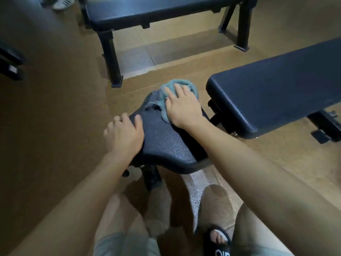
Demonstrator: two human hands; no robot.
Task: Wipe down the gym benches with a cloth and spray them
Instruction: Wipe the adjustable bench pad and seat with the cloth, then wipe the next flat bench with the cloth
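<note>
The brown speckled rubber floor (55,108) carries three pieces of equipment. A long black padded flat bench (156,10) stands at the top of the view; a second black padded bench pad (276,89) lies at right. Between them, nearest the person, sits the small black textured seat pad (166,143) on its dark metal frame. The right hand (182,108) lies flat, fingers spread, pressing the teal terry cloth (177,87) onto the far end of the seat pad. The left hand (123,133) — grip curled over the pad's left edge — holds it. A black slide sandal (219,242) shows below.
</note>
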